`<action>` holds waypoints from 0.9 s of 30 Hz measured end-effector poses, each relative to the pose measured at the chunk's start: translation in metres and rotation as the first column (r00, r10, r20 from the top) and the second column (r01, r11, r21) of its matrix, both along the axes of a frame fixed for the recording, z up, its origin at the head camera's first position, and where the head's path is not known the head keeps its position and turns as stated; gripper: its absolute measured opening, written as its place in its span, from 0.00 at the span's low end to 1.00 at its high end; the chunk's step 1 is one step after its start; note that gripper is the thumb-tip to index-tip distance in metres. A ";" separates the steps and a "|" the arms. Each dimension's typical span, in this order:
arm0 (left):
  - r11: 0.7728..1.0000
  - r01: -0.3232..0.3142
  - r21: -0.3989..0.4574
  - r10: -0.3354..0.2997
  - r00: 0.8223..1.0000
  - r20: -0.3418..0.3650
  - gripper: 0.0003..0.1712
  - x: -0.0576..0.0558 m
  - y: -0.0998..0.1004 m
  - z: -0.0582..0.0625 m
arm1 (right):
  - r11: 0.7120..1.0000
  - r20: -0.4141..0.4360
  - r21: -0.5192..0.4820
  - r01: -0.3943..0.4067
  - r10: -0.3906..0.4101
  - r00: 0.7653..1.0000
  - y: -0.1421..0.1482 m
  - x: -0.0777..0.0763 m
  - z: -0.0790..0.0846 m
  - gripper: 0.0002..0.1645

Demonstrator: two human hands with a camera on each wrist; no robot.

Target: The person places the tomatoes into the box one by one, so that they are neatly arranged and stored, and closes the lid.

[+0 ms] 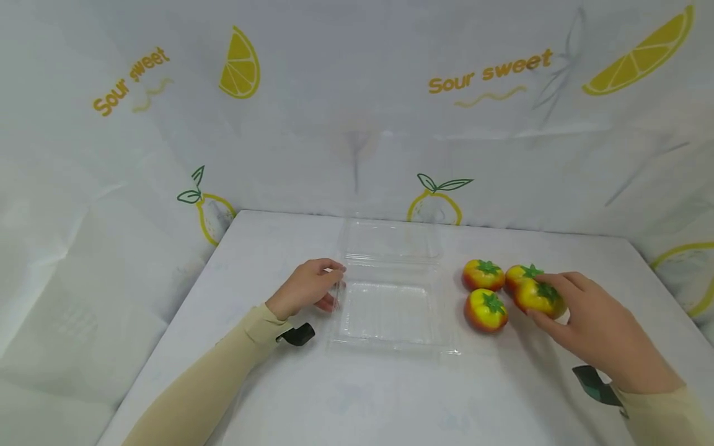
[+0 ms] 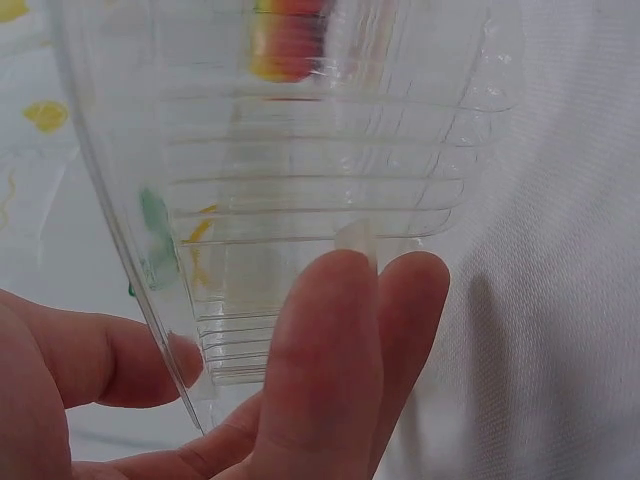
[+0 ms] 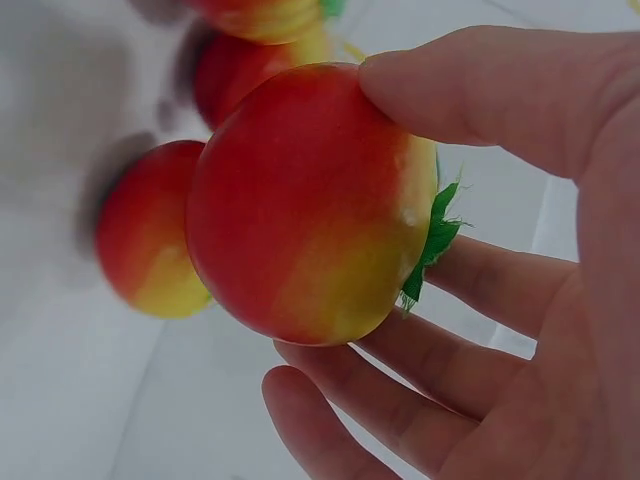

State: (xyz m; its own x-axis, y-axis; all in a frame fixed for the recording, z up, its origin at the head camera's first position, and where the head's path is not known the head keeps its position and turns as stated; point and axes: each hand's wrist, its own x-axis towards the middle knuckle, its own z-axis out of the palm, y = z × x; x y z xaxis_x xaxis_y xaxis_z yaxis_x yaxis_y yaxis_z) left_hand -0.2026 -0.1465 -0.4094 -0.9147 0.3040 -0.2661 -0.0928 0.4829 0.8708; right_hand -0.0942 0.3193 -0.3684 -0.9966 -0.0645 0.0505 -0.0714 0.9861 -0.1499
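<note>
My left hand (image 1: 309,288) pinches the left side of the clear plastic container (image 1: 387,316), lid folded back, while my right hand (image 1: 599,328) grips one red-and-yellow fruit (image 1: 537,297) between thumb and fingers, near three similar fruits (image 1: 486,311) right of the container on the white table (image 1: 390,399).

Container (image 1: 387,313) (on table (image 1: 357,402)) — fruits (image 1: 483,311) to right

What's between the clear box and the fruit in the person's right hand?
Two fruits lie there in the head view: a farther fruit and a nearer fruit. A third fruit is partly hidden behind the held fruit.
</note>
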 end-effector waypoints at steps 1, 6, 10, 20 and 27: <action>1.000 0.000 0.002 0.000 1.000 -0.003 0.23 0.000 -0.001 0.000 | 1.000 -0.013 -0.007 -0.008 0.008 1.000 -0.003 -0.002 0.002 0.46; 1.000 -0.004 -0.002 0.004 1.000 0.001 0.22 -0.001 -0.003 -0.003 | 0.998 -0.037 -0.044 -0.054 0.053 0.998 -0.027 -0.015 0.014 0.43; 1.000 -0.003 -0.003 0.003 1.000 0.003 0.22 -0.002 -0.003 -0.005 | 0.992 -0.040 -0.087 -0.095 0.092 0.995 -0.051 -0.025 0.021 0.40; 1.000 0.003 0.011 -0.003 1.000 -0.010 0.23 -0.003 -0.002 -0.005 | 0.969 -0.101 -0.090 -0.231 0.222 0.970 -0.116 -0.048 0.030 0.35; 1.000 0.007 0.011 -0.007 1.000 -0.017 0.23 -0.003 -0.002 -0.004 | 0.953 -0.114 -0.051 -0.299 0.292 0.950 -0.163 -0.058 0.028 0.33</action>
